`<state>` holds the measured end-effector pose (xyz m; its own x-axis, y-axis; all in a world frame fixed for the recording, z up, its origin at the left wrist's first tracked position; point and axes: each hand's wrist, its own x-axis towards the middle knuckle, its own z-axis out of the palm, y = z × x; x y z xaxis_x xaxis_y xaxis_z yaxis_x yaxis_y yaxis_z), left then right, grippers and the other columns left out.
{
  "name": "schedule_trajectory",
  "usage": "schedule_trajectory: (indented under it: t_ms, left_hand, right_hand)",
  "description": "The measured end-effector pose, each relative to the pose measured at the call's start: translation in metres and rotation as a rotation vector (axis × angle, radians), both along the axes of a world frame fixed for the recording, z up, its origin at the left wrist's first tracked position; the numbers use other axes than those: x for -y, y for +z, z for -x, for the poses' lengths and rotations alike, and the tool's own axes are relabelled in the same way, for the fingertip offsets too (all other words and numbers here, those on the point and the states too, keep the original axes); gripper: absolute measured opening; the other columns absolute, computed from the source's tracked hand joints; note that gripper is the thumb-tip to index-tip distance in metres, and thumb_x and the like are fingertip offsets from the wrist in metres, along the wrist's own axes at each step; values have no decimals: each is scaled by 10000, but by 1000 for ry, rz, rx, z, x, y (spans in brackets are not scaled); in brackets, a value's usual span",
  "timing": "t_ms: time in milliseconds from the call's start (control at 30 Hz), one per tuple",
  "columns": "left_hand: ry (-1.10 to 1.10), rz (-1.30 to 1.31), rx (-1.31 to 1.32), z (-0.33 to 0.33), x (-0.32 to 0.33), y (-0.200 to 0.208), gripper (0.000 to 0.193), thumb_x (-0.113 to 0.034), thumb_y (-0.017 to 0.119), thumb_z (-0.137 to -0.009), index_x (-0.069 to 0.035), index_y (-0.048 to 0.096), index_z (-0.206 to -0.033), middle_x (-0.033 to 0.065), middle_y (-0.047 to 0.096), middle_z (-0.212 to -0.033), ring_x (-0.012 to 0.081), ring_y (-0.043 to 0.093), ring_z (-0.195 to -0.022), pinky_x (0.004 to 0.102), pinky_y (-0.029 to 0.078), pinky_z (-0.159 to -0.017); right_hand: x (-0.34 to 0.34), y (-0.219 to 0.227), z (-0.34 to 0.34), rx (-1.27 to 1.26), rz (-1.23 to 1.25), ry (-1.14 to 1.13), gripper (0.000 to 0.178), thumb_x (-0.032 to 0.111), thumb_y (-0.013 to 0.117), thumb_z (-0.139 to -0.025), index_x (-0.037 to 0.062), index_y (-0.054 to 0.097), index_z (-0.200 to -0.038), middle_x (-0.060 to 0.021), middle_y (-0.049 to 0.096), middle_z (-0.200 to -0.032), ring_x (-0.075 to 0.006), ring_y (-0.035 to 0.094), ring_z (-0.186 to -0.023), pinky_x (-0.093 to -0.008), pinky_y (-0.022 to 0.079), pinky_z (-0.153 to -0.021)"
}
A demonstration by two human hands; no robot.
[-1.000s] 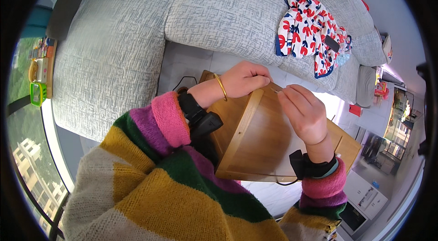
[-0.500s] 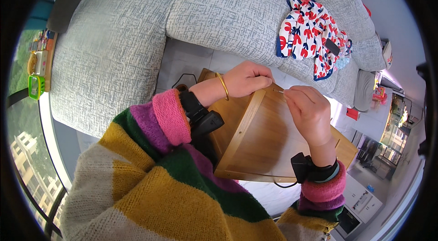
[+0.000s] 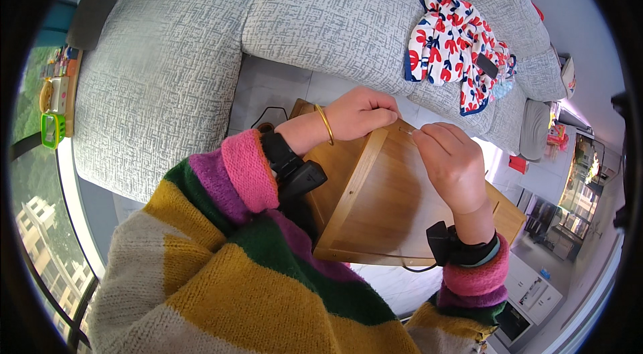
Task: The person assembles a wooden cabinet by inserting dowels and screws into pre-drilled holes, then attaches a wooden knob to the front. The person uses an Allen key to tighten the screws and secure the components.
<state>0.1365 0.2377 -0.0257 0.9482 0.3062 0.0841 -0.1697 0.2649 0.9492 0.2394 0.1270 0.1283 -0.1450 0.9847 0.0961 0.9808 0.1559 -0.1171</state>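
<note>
A wooden piece of furniture with a light brown panel and a paler crossbar stands before me. My left hand, wearing a gold bangle, is closed at its far corner, thumb against the curled fingers. Whatever those fingers may hold is hidden. My right hand is just to the right, its thumb and fingertips pinched together. A small, thin, silvery metal piece sticks out of this pinch toward the far edge of the panel. Its exact kind is too small to tell.
A grey patterned sofa runs along the far side and left. On it lie a floral garment and a dark phone-like object. Left, a green basket stands by the window. A black cable hangs near my right wrist.
My right hand has shifted slightly left and up, nearer the left hand, and less of the metal piece shows. The left hand has barely moved.
</note>
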Motion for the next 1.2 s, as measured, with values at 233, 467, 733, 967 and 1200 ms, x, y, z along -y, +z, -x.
schedule_trajectory:
  t_ms: [233, 467, 733, 967, 1200]
  left_hand:
    - [14, -16, -12, 1, 0, -1, 223, -209, 502, -827, -9, 597, -797, -5, 498, -574, 59, 455, -525, 239, 373, -489]
    - [25, -29, 5, 0, -1, 1, 226, -206, 502, -825, -3, 593, -785, -3, 496, -575, 56, 448, -532, 237, 372, -496]
    - [17, 18, -28, 0, 2, 2, 209, -195, 507, -830, -9, 598, -807, -7, 487, -573, 60, 448, -544, 233, 372, -509]
    - [14, 2, -75, 2, 0, 3, 209, -198, 510, -830, -10, 600, -810, 1, 493, -579, 65, 448, -538, 239, 374, -507]
    - [8, -3, -46, 4, 0, 6, 217, -198, 499, -828, -5, 594, -805, 9, 487, -581, 70, 442, -555, 252, 375, -522]
  right_hand:
    - [-5, 2, 9, -628, 479, -772, 60, 48, 592, -805, -4, 569, -784, -69, 617, -722, -117, 601, -675, -223, 459, -561]
    - [7, -10, 15, -1118, 336, -834, 186, 56, 559, -839, -49, 571, -992, -75, 654, -833, -112, 616, -751, -224, 488, -650]
    - [10, -2, 14, -138, 191, -196, 304, 16, 611, -739, 42, 594, -1041, -126, 639, -857, -239, 616, -670, -302, 489, -582]
    - [7, 8, 9, -165, 227, -138, 295, 61, 661, -703, 50, 602, -991, -112, 635, -821, -272, 595, -640, -341, 479, -558]
    - [-10, -6, 10, -147, 398, -438, 205, 160, 598, -819, 24, 586, -972, -96, 627, -706, -202, 588, -545, -287, 459, -512]
